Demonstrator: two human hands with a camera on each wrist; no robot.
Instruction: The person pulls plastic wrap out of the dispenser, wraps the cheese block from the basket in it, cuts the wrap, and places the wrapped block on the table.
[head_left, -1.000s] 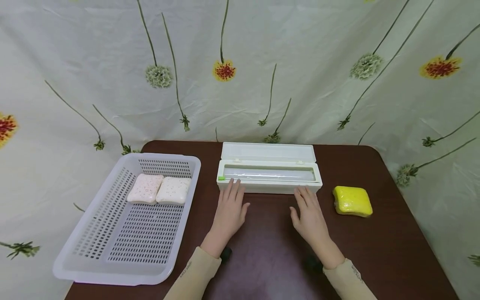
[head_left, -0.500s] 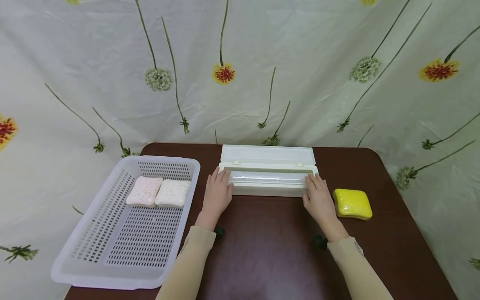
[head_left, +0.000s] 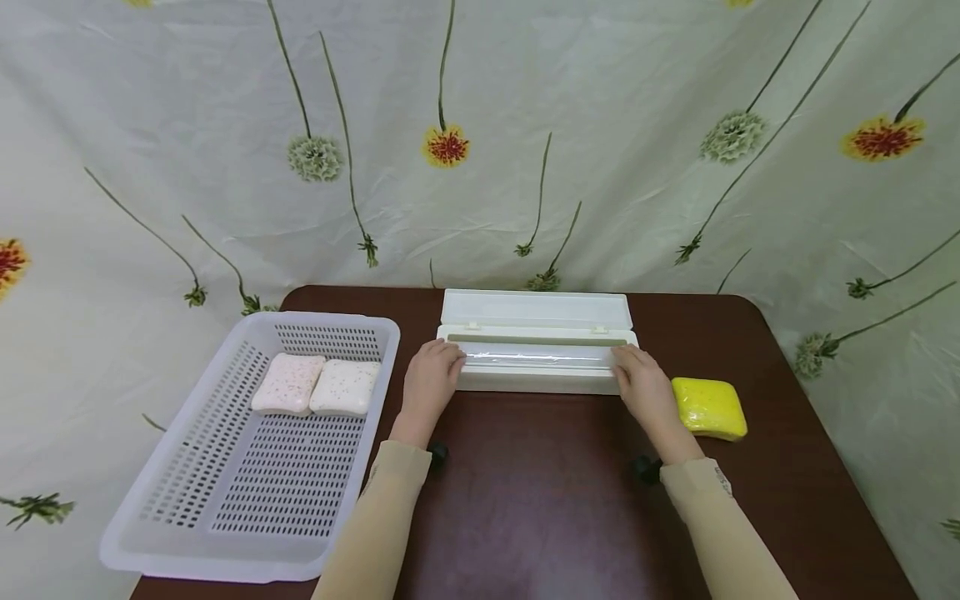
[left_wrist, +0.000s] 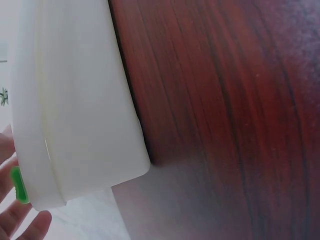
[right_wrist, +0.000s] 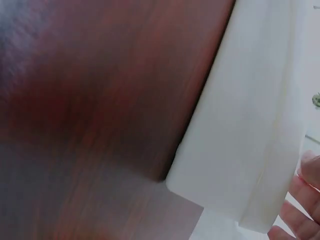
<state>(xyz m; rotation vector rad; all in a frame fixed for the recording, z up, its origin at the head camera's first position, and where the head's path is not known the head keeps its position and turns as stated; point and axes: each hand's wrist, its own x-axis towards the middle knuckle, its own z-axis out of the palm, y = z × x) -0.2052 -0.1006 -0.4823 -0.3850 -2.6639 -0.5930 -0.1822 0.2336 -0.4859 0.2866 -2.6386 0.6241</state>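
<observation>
At the left, a lavender-white plastic basket (head_left: 225, 565), its walls and floor pierced by rows of slots, holds two pillow-shaped, round-cornered blocks side by side near its far end: a pink-speckled block (head_left: 288, 385) and a brown-flecked block (head_left: 345, 387). Next, the left hand (head_left: 429, 379) bends its fingers at the left end of a smooth white plastic box (head_left: 536, 381), close by a green slider (left_wrist: 19, 185). The box sits mid-table toward the far edge, its flat lid (head_left: 536, 309) tipped back, a glossy clear film roll (head_left: 536, 356) lying lengthwise inside. The right hand (head_left: 647, 387) mirrors this at the right end; whether either pinches film or merely rests on the box, I cannot tell. The step in hand seems to be taking hold of the film; the next move probably calls for an even, level pull. Rightmost, a shiny yellow block (head_left: 708, 407), puffy and rounded, lies on the dark wood-grained table (head_left: 536, 467).
</observation>
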